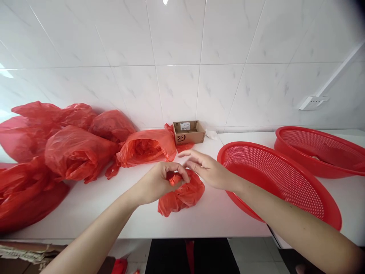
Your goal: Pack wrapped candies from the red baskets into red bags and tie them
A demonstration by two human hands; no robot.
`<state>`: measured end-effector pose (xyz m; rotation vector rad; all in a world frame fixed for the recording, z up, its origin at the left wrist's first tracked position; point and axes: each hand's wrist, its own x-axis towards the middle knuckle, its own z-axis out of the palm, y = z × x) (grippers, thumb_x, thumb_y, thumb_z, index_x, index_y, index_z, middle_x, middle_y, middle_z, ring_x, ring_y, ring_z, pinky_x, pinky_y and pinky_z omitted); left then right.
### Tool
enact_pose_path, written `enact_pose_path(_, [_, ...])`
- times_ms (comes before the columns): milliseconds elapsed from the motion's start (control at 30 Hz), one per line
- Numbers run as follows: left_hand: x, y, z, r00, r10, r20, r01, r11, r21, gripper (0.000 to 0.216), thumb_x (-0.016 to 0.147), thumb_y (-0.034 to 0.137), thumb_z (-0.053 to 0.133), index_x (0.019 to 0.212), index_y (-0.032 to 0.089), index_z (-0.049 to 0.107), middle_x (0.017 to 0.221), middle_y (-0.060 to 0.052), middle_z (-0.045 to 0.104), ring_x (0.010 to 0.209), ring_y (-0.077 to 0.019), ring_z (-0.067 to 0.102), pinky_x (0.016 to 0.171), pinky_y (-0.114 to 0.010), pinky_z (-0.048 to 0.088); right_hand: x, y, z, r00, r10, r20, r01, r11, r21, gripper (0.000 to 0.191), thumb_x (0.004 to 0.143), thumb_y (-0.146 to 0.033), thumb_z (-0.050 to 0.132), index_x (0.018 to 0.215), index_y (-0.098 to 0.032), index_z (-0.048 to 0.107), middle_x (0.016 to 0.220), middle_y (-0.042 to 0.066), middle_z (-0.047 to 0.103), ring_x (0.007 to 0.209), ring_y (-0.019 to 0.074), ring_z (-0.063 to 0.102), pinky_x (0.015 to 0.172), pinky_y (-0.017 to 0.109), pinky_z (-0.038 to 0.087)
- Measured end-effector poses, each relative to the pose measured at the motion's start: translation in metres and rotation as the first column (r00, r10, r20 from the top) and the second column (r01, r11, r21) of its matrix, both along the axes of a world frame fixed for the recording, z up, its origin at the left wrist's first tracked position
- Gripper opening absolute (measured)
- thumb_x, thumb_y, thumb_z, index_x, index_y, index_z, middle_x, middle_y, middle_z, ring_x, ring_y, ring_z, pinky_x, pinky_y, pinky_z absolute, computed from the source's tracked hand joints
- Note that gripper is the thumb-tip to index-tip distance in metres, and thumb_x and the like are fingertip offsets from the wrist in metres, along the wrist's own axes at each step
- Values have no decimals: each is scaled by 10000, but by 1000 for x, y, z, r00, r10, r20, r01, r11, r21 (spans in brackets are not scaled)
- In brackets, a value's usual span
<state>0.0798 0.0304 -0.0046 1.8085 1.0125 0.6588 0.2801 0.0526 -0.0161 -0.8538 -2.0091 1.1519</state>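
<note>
A small red plastic bag (pixel 189 194) lies crumpled on the white table in front of me. My left hand (pixel 164 180) is closed around its gathered top, with thumb and index finger curled in a loop over it. Just right of that, my right hand (pixel 209 169) hovers over the bag with its fingers apart, the fingertips close to the left thumb and index finger. Whether the two hands touch is hard to tell. What is inside the bag does not show.
Several filled red plastic bags (pixel 81 148) crowd the left side, one open-mouthed bag (pixel 168 142) beside a small cardboard box (pixel 189 137). On the right stand a large red basket (pixel 332 211) and a second red basket (pixel 310 173). The table's front edge (pixel 171 236) runs below my hands.
</note>
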Motion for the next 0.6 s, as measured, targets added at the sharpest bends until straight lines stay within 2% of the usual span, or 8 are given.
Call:
enact_pose_path(67, [2,-2,-4,989,113,-94,-98,984,146,271,658,5,498,779,209,629,639,30,564,565,-117,480,524,-237,360,-1,5,-9,998,42,40,-38,995,-94,329,997,-340,395,1298,-307,525,1011,23,659,925,171,626,857,374,503])
enact_pose_path(167, [5,-1,-14,947,287,-143,-204,883,423,378,582,-51,424,799,221,572,693,38,590,571,-118,489,529,-238,361,0,4,-13,997,68,36,-61,982,-176,354,984,-358,430,1327,-318,508,840,-7,627,707,141,598,663,305,510])
enact_pose_path(233, [6,1,-19,957,281,-78,-195,817,542,406,613,-61,422,854,223,584,873,-2,641,718,-144,578,607,-251,434,1,2,-11,993,108,38,-99,975,-198,330,976,-348,451,1285,-282,545,746,-23,580,628,123,553,595,274,475])
enact_pose_path(300, [7,3,-23,973,228,-33,-165,788,593,388,714,-29,456,946,228,633,1048,-43,651,918,-180,624,727,-275,491,3,0,-9,990,131,44,-122,980,-160,264,975,-336,452,1157,-234,614,787,-7,587,689,124,558,632,271,466])
enact_pose_path(367, [4,5,-26,976,211,-53,-139,791,596,299,844,88,497,1036,235,672,1127,-61,664,1015,-201,635,825,-298,505,7,-1,-7,987,116,111,-109,992,-66,248,981,-340,436,993,-208,646,821,5,599,728,126,549,653,269,446])
enact_pose_path(433, [-6,4,-29,969,218,-115,-112,807,580,245,924,228,494,1070,238,690,1103,-56,700,991,-203,659,854,-305,504,16,0,-8,962,46,269,-78,991,110,283,984,-339,429,861,-200,643,758,-1,591,689,125,516,631,268,407])
enact_pose_path(533, [-38,-6,-39,937,280,-209,-120,820,560,263,950,329,467,980,226,707,973,-35,733,858,-189,672,774,-280,505,41,7,-15,863,-125,489,-90,915,393,315,978,-313,449,776,-200,664,686,6,597,692,142,519,648,278,368])
enact_pose_path(600, [-63,-18,-50,889,368,-272,-191,839,510,289,938,376,472,853,222,702,796,-8,708,673,-160,627,633,-250,481,63,16,-20,799,-242,550,-68,873,484,312,970,-295,460,773,-210,686,716,18,630,737,157,543,664,280,356])
